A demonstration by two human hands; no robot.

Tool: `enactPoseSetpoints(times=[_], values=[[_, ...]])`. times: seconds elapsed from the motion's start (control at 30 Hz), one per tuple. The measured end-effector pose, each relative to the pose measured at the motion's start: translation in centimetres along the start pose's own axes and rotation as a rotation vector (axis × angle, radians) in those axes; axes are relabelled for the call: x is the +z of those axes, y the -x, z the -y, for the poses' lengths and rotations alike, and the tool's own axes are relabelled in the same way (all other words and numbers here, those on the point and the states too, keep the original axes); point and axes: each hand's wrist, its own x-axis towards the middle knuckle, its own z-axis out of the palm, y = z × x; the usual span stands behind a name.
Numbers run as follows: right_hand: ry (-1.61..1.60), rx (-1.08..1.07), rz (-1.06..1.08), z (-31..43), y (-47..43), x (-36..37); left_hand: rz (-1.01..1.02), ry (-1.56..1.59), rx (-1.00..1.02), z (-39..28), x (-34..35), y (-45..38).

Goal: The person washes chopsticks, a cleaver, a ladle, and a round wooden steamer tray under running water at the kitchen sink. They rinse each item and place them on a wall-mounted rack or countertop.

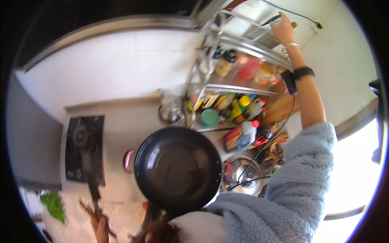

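My right hand (283,30) is raised at the upper right, beside the top tier of a metal rack (243,88). A long flat utensil with a brown end lies behind it there; whether the hand grips it I cannot tell. My left hand (101,227), low at the left, is closed around the handle of a dark spatula (89,170) that points up towards the gas hob (82,148). Thin brown sticks, perhaps chopsticks, are in the same hand. A large black wok (179,170) with a pink-lined side handle stands in front of me.
Bottles and jars crowd the rack. A steel kettle (170,111) stands beside it. Right of the wok are a glass pot lid (243,176), a large jug (240,136) and black cables. Green leafy vegetables (54,206) lie at the lower left.
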Motion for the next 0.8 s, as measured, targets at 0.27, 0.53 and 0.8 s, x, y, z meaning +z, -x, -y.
enactPoseSetpoints(times=[0.27,0.53,0.8], values=[[-1.299,-0.158,1.325,28.9,34.4,-9.7,0.593,0.091,0.098,-0.5,5.1,-3.5],[-1.436,-0.175,1.091,35.9,44.0,-15.3,0.664,0.295,0.131,-1.9,8.6,-2.4],[-1.432,-0.154,0.986,31.0,40.9,-18.3,0.770,0.205,0.113,-4.7,9.8,-2.1]])
